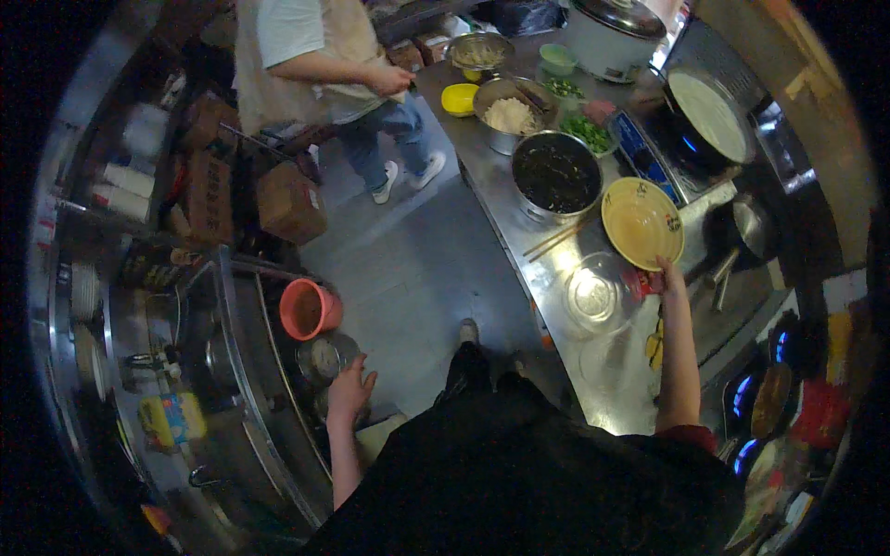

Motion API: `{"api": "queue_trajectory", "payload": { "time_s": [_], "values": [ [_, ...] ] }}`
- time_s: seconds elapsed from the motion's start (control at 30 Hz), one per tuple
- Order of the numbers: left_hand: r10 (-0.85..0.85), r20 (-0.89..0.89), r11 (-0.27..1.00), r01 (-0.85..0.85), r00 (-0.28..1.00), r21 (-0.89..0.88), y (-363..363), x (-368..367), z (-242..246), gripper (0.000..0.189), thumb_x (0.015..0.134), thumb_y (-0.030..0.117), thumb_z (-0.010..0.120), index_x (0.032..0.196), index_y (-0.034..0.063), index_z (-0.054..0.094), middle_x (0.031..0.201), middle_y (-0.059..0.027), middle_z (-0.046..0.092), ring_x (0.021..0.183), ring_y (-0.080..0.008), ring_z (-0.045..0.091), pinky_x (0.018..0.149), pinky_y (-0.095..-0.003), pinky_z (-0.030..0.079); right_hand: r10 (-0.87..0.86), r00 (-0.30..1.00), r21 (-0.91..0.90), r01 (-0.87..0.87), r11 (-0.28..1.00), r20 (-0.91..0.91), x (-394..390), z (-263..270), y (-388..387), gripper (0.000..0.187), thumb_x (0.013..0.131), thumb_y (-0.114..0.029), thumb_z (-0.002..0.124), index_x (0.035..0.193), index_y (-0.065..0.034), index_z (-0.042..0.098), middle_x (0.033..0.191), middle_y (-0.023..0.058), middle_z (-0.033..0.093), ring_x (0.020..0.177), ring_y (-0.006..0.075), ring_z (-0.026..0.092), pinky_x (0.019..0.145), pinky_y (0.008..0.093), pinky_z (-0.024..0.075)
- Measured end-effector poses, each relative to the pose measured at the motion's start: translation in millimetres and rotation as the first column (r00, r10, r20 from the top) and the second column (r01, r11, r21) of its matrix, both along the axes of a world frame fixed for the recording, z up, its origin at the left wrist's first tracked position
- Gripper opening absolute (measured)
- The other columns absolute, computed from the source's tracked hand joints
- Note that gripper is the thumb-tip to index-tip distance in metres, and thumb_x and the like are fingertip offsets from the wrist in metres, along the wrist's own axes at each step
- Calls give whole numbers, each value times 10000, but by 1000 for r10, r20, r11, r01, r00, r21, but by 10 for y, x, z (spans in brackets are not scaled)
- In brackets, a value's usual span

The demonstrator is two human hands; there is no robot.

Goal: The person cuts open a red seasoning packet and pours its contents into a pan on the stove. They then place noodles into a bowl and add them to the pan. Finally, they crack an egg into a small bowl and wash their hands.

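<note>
My right hand (669,275) grips the near rim of a wide yellow bowl (643,222), with the thumb on its edge. Dark marks decorate the inside of this bowl. Left of it stands a metal pot (556,174) full of dark food. A pair of chopsticks (555,240) lies below that pot. Closer to me is a clear bowl or lid (594,295) on the steel counter (598,375). My left hand (351,388) hangs low on the left with its fingers apart and holds nothing. A red bucket (306,309) is just beyond it.
A person (327,76) stands at the counter's far left. Metal bowls of food, chopped greens (585,132) and a large cooker (615,42) crowd the far end. At right, a pan of pale liquid (709,115) sits near a blue flame; more burners (744,396) burn nearer. Sinks line the left.
</note>
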State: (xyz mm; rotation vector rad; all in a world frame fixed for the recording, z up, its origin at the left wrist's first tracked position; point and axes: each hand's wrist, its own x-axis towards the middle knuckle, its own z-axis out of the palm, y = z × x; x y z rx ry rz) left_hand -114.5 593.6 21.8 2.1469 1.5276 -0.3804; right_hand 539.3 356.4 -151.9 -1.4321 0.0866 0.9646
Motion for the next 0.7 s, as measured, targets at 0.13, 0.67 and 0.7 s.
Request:
{"api": "queue_trajectory", "payload": {
  "time_s": [0.13, 0.67, 0.7],
  "values": [
    [64, 92, 996, -68, 994, 50, 123, -246, -197, 424, 831, 275, 559, 1206, 103, 462, 1017, -184, 605, 913, -359, 584, 766, -450, 467, -53, 995, 149, 66, 987, -86, -9, -227, -80, 348, 849, -258, 590, 1100, -29, 512, 961, 94, 629, 744, 201, 620, 613, 297, 523],
    [-32, 79, 983, 17, 996, 184, 2666, -544, -200, 434, 823, 239, 562, 1213, 77, 461, 990, -208, 586, 902, -377, 568, 751, -457, 460, 306, 462, -235, -207, 950, 832, -2422, 1962, 2906, 300, 861, -88, 543, 1156, -52, 509, 1004, 88, 587, 897, 139, 556, 800, 278, 442],
    [-31, 112, 980, 8, 993, 197, 2802, -496, -196, 438, 824, 239, 560, 1216, 73, 458, 994, -210, 585, 905, -378, 567, 754, -458, 459, 461, 523, -233, -444, 865, 717, -2551, 1968, 3311, 350, 871, -109, 535, 1212, -69, 467, 976, 89, 586, 871, 149, 573, 806, 277, 441]
  ]
}}
